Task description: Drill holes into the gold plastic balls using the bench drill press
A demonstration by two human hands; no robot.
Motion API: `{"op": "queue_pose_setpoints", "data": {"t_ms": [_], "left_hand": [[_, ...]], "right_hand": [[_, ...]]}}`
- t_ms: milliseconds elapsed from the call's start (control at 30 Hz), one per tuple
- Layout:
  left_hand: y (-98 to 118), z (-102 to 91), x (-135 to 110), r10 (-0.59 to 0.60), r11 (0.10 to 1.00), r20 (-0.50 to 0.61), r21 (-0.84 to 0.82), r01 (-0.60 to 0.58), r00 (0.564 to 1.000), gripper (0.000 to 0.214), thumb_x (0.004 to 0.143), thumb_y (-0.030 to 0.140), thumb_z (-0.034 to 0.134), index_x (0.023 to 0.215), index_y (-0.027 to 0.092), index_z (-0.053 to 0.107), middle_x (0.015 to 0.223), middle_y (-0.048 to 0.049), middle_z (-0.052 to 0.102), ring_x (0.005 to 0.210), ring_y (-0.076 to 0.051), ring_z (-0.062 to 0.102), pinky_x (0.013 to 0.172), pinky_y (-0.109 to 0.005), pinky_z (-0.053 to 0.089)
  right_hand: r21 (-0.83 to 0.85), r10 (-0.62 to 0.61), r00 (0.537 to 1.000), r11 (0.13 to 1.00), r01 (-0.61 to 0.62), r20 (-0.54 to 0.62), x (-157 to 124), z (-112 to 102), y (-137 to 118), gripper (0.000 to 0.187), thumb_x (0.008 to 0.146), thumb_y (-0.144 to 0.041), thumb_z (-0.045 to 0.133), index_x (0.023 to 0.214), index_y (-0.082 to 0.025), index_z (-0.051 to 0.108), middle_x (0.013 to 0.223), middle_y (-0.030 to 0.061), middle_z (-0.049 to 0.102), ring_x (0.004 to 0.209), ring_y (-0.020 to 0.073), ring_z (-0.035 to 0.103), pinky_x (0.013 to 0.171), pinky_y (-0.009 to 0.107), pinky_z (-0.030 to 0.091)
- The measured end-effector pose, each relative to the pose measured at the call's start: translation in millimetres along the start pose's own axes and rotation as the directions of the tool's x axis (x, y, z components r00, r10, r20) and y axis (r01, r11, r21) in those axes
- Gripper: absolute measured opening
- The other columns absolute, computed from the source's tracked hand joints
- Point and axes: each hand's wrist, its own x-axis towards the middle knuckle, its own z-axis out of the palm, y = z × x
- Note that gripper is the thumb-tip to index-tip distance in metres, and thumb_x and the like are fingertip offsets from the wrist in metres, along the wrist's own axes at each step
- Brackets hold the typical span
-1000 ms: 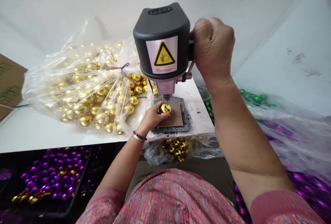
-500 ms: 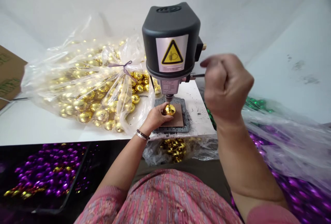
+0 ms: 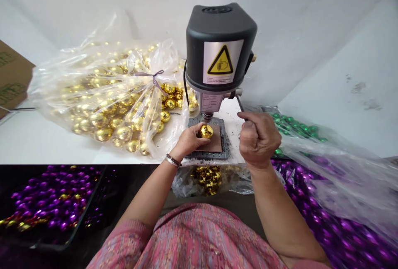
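Observation:
A small black bench drill (image 3: 220, 49) with a yellow warning label stands on a white table (image 3: 37, 144). My left hand (image 3: 188, 139) pinches a shiny gold ball (image 3: 206, 131) on the brown pad of the drill's base plate (image 3: 224, 149), right under the bit. My right hand (image 3: 259, 138) is closed in a fist around the end of the drill's feed lever (image 3: 240, 104), low beside the base. A beaded bracelet is on my left wrist.
A big clear bag of gold balls (image 3: 105, 95) lies left of the drill. Another bag of gold balls (image 3: 208, 178) hangs below the table edge. A tray of purple balls (image 3: 49, 198) sits lower left; bagged green balls (image 3: 295, 126) and purple balls (image 3: 326, 215) lie right. A cardboard box (image 3: 12, 78) is far left.
My right hand has swung down from beside the drill's head to table height, pulling the feed lever with it. The left hand has stayed on the gold ball. The view shifted slightly left.

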Motion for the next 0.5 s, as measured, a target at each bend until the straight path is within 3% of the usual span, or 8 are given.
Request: {"op": "queue_pose_setpoints", "data": {"t_ms": [267, 500], "left_hand": [[-3.0, 3.5, 1.0, -0.011, 0.999, 0.006, -0.043, 0.012, 1.0, 0.062, 0.073, 0.026, 0.076, 0.133, 0.019, 0.062, 0.112, -0.0037, 0.075, 0.097, -0.022, 0.068, 0.088, -0.03, 0.051], [-5.4, 4.5, 0.5, 0.028, 0.998, -0.011, -0.054, -0.029, 1.0, 0.062, 0.073, 0.027, 0.076, 0.133, 0.019, 0.062, 0.109, -0.0032, 0.075, 0.095, -0.022, 0.068, 0.087, -0.03, 0.052]], "right_hand": [[0.067, 0.021, 1.0, 0.998, -0.02, -0.012, -13.5, 4.1, 4.7, 0.028, 0.089, -0.013, 0.044, 0.104, -0.02, 0.067, 0.091, 0.0028, 0.071, 0.085, 0.014, 0.066, 0.076, 0.029, 0.05], [0.099, 0.018, 1.0, 0.995, -0.018, -0.005, -30.5, 11.3, 13.3, 0.027, 0.089, -0.014, 0.045, 0.104, -0.021, 0.067, 0.092, 0.0033, 0.071, 0.091, 0.0153, 0.066, 0.077, 0.03, 0.051]]}}
